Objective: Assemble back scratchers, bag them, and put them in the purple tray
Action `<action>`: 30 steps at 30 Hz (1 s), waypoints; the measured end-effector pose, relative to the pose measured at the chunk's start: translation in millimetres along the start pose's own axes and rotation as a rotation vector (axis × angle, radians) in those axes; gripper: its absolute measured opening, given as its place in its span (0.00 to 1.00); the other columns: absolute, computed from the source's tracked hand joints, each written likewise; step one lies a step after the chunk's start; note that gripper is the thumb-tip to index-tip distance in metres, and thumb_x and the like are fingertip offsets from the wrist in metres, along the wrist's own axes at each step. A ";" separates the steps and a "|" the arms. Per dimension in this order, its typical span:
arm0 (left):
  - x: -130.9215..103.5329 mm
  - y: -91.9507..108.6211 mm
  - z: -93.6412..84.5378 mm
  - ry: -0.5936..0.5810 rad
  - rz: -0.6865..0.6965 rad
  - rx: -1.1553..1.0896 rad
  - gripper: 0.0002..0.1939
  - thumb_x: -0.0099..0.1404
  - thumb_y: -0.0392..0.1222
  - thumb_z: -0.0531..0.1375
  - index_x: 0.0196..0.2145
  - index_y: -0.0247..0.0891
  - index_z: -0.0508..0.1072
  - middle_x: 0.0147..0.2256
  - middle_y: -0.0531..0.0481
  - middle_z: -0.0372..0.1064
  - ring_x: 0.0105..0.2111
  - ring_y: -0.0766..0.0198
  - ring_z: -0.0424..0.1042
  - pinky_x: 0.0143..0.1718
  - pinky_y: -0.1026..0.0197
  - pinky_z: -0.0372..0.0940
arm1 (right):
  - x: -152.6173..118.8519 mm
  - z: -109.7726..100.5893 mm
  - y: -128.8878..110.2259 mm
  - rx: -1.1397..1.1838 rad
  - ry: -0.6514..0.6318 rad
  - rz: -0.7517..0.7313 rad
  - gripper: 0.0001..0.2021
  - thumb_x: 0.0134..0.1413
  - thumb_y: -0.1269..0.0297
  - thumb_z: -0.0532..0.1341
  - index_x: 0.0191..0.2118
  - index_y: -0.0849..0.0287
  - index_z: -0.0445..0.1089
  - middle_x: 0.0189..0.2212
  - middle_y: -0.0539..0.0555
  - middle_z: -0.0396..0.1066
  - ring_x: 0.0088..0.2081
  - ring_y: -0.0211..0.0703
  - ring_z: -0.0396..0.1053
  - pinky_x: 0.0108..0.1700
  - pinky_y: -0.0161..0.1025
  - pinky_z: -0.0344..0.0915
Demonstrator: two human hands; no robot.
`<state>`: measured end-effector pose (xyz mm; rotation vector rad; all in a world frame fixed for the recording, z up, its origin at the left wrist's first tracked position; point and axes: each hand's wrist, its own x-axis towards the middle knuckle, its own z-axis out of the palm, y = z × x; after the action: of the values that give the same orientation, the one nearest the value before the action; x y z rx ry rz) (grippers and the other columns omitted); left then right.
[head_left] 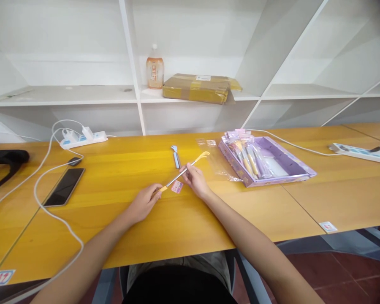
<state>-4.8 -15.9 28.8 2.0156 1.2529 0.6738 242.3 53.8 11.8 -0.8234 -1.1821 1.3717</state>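
Note:
A yellow back scratcher (176, 177) with a metal rod and a claw-shaped head is held slantwise above the table. My left hand (145, 202) is closed around its yellow handle. Higher up, the fingers of my right hand (194, 179) pinch the rod a little below the claw. Just beyond my right hand lies a short blue back scratcher (175, 157), its claw pointing away from me. A small pink card (177, 186) rests on the table under the rod, between my two hands.
At right, a purple box (288, 166) holds several packaged scratchers, with clear plastic wrappers beside it. A phone (65, 187), white cables and a power strip (84, 139) lie at left; another power strip (362, 152) is far right. Shelves behind carry a bottle (155, 69) and a taped carton (196, 88).

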 end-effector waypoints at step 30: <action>-7.8 -0.6 5.9 0.069 -0.039 0.022 0.20 0.80 0.48 0.49 0.64 0.44 0.67 0.43 0.48 0.76 0.43 0.55 0.76 0.48 0.55 0.65 | -8.0 -4.4 -7.7 -0.095 -0.088 -0.003 0.27 0.63 0.35 0.62 0.36 0.58 0.80 0.21 0.50 0.71 0.17 0.35 0.57 0.21 0.37 0.51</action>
<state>-4.2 -24.4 23.9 1.9951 1.3420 0.7197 250.0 46.2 16.9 -0.8344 -1.3246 1.3699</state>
